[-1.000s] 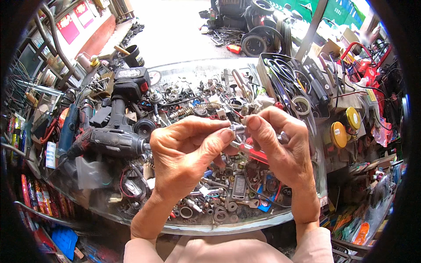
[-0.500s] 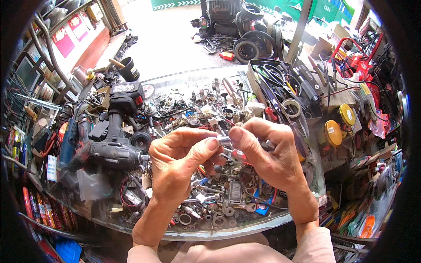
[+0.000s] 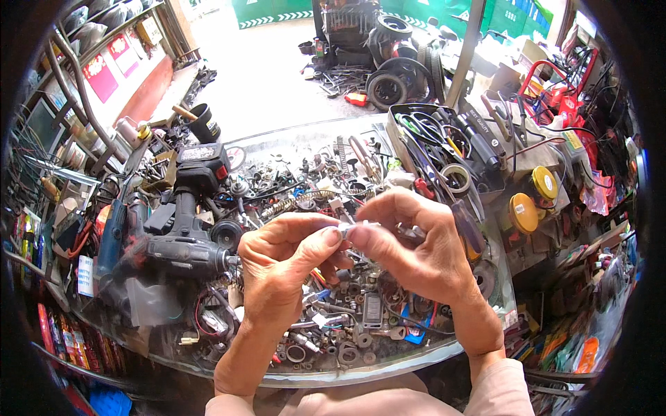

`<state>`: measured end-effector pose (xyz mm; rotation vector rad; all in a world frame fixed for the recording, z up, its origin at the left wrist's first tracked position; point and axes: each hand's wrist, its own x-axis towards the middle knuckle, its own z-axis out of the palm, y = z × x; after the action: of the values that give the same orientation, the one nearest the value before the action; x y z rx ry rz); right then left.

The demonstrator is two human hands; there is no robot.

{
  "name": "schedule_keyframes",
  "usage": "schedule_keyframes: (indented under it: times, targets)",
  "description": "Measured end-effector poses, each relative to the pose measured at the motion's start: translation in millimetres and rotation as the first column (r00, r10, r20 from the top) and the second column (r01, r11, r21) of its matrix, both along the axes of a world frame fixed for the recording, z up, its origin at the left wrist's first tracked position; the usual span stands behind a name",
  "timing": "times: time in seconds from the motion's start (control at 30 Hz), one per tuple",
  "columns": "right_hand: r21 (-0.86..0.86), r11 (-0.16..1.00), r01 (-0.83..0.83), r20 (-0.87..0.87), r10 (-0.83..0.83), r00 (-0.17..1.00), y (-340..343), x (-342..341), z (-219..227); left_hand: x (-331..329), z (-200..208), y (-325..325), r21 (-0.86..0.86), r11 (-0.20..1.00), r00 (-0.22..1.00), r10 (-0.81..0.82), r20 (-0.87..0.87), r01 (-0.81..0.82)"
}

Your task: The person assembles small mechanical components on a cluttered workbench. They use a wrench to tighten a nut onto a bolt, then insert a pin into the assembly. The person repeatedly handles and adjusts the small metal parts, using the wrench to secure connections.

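Observation:
Above the middle of the cluttered workbench, both hands meet at a small shiny metal part (image 3: 344,227), whose exact kind I cannot make out. My left hand (image 3: 281,256) pinches one end between thumb and forefinger. Thumb and curled fingers of my right hand (image 3: 420,249) close on the other end, slightly blurred. A silvery bit shows by the right palm; whether it is held there is unclear. Below the hands lie loose washers, nuts, bolts and fittings (image 3: 347,352).
A black cordless impact wrench (image 3: 184,255) lies at the left, beside a blue power tool (image 3: 109,243). Right of the hands stands an open tool case (image 3: 496,182) with cables and a tape roll (image 3: 455,178). Two yellow-lidded jars (image 3: 523,213) sit beyond it.
My right hand has shifted slightly left, its thumb nearer the left thumb, covering more of the metal part. The view has tilted a little; the left hand keeps its pinch.

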<state>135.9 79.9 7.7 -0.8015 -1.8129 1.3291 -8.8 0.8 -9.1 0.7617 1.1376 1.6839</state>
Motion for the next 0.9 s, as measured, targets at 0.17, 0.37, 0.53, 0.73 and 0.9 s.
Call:
schedule_keyframes:
  times: [0.17, 0.37, 0.53, 0.73, 0.9]
  targets:
    - [-0.036, 0.987, -0.158, 0.139, 0.162, 0.977, 9, 12, 1, 0, -2, -2, 0.01, 1.0, 1.0, -0.011, 0.005, 0.011]
    - [0.043, 0.996, -0.081, 0.057, 0.078, 0.995, 0, 11, 6, 4, -3, -3, 0.034, 0.999, 1.0, -0.022, -0.019, 0.023]
    - [0.051, 0.994, -0.093, 0.07, 0.089, 0.994, -3, 17, 8, 10, 4, -10, 0.036, 0.998, 0.999, -0.047, 0.002, 0.047]
    - [0.064, 0.986, -0.152, 0.065, 0.148, 0.987, -17, 27, 20, 12, 14, -18, 0.123, 0.991, 0.998, -0.051, -0.031, 0.055]
    - [-0.238, 0.944, -0.229, -0.078, 0.216, 0.973, -22, 40, 28, 24, 20, -27, 0.145, 0.986, 0.989, -0.066, -0.13, 0.085]
